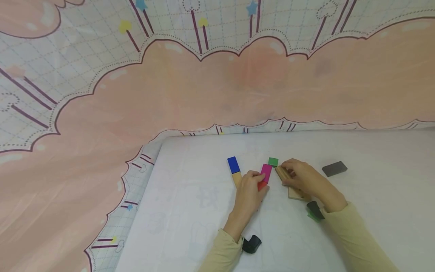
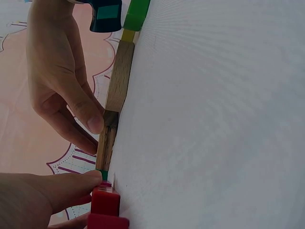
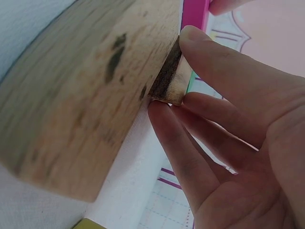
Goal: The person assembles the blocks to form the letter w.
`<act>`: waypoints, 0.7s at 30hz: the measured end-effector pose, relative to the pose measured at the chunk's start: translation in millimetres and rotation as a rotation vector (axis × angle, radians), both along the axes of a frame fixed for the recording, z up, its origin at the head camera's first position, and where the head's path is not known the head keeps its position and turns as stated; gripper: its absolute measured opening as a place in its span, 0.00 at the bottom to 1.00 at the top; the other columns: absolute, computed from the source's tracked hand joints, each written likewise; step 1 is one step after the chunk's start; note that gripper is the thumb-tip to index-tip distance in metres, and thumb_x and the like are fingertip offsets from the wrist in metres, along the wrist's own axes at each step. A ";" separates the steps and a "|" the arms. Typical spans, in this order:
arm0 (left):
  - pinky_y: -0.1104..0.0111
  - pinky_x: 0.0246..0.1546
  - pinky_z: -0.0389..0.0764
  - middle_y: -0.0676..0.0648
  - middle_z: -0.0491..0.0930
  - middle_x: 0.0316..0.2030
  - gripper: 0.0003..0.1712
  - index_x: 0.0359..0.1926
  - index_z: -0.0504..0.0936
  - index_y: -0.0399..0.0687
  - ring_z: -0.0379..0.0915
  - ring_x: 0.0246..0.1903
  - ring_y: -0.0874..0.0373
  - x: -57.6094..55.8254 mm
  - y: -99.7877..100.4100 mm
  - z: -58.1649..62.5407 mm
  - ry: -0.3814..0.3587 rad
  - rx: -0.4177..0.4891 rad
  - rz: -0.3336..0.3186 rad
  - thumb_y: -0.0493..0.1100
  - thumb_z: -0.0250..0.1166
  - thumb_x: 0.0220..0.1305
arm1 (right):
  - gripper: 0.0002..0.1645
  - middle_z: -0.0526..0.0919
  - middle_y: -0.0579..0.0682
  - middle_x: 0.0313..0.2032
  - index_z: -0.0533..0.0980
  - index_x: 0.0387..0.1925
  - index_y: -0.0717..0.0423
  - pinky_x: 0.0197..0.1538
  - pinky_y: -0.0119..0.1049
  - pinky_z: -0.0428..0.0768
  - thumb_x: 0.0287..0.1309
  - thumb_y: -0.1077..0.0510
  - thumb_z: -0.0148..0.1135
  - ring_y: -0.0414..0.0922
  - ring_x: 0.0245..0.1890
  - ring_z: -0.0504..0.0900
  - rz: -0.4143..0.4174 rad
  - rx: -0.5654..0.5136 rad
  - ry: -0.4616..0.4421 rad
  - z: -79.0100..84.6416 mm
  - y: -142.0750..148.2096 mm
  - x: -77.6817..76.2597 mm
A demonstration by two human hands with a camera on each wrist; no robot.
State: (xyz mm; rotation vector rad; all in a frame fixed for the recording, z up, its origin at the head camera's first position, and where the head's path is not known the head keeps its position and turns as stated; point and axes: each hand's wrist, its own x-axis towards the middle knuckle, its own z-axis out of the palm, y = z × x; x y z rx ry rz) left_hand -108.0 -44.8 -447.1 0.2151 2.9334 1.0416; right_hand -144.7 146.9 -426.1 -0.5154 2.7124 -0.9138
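Observation:
On the white table, my left hand (image 1: 249,192) pinches a red block (image 1: 262,185), with one finger against the magenta block (image 1: 266,173) at its far end. My right hand (image 1: 304,177) holds a narrow wooden block (image 1: 283,173) between thumb and fingers. The right wrist view shows its dark-marked end (image 3: 167,78) in that grip. Just nearer lies a wider plain wooden block (image 1: 297,194), partly under the right hand. A small green block (image 1: 273,162) sits beyond the magenta one, close to the right fingertips.
Left of the left hand, a blue block (image 1: 233,164) meets a pale yellow block (image 1: 236,180). A dark grey block (image 1: 334,168) lies to the right. Another green block (image 1: 314,216) shows partly under the right wrist camera. A patterned cloth (image 1: 238,87) hangs behind the table.

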 end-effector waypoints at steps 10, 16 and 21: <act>0.69 0.51 0.81 0.46 0.80 0.53 0.22 0.57 0.84 0.45 0.76 0.52 0.54 -0.2 -0.3 -0.4 -0.001 -0.006 -0.001 0.44 0.72 0.61 | 0.32 0.79 0.65 0.53 0.74 0.57 0.71 0.52 0.52 0.83 0.53 0.63 0.73 0.56 0.46 0.82 0.002 0.010 0.005 -0.8 -0.7 -1.4; 0.69 0.52 0.81 0.45 0.80 0.53 0.23 0.57 0.83 0.45 0.76 0.53 0.53 -0.3 -0.8 -0.2 0.003 -0.008 -0.007 0.44 0.72 0.61 | 0.31 0.79 0.65 0.53 0.73 0.58 0.72 0.52 0.52 0.83 0.53 0.63 0.73 0.56 0.47 0.82 0.011 0.001 0.015 -1.5 -0.1 -1.8; 0.69 0.51 0.81 0.45 0.80 0.53 0.22 0.57 0.84 0.45 0.76 0.52 0.53 -0.5 -1.2 0.0 0.007 -0.009 -0.007 0.44 0.71 0.61 | 0.31 0.79 0.66 0.54 0.73 0.58 0.72 0.52 0.53 0.83 0.54 0.64 0.72 0.57 0.47 0.82 0.021 0.001 0.026 -0.6 -0.1 -1.6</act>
